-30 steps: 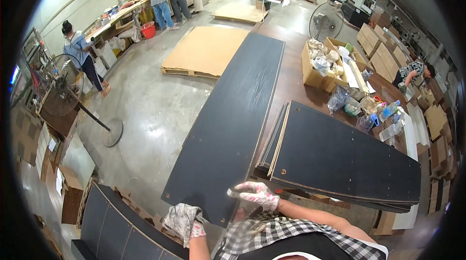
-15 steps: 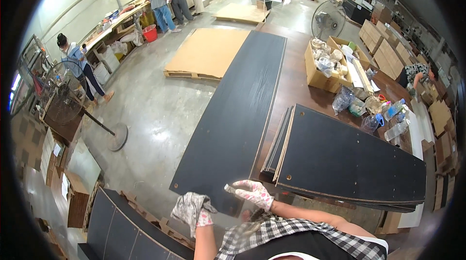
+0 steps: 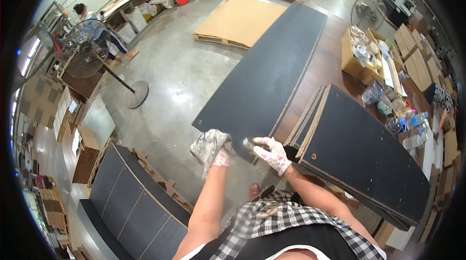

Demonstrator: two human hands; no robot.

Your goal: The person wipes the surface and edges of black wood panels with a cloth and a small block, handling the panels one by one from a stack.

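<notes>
A long dark panel (image 3: 264,73) lies before me on a brown tabletop (image 3: 335,49), its near corner jutting past the table. At that near end my left hand (image 3: 221,158), in a white glove with pink dots, is closed on a crumpled grey rag (image 3: 208,144) that covers most of its fingers. My right hand (image 3: 274,157), gloved alike, pinches a small whitish piece (image 3: 248,142) over the panel's near edge; its kind is too blurred to tell. Right of that hand rests a stack of dark panels (image 3: 366,153) with raw brown edges.
Cardboard boxes (image 3: 354,61) of wrapped parts and several plastic bottles (image 3: 415,129) stand at the right. More dark panels (image 3: 131,197) are stacked at lower left. A pedestal fan (image 3: 137,94) and a board-topped pallet (image 3: 240,20) stand on the floor. Other people work farther off.
The view has tilted downward and turned left, so the scene sits higher and farther right. Both hands stay at the panel's near end, still holding the rag and the small piece.
</notes>
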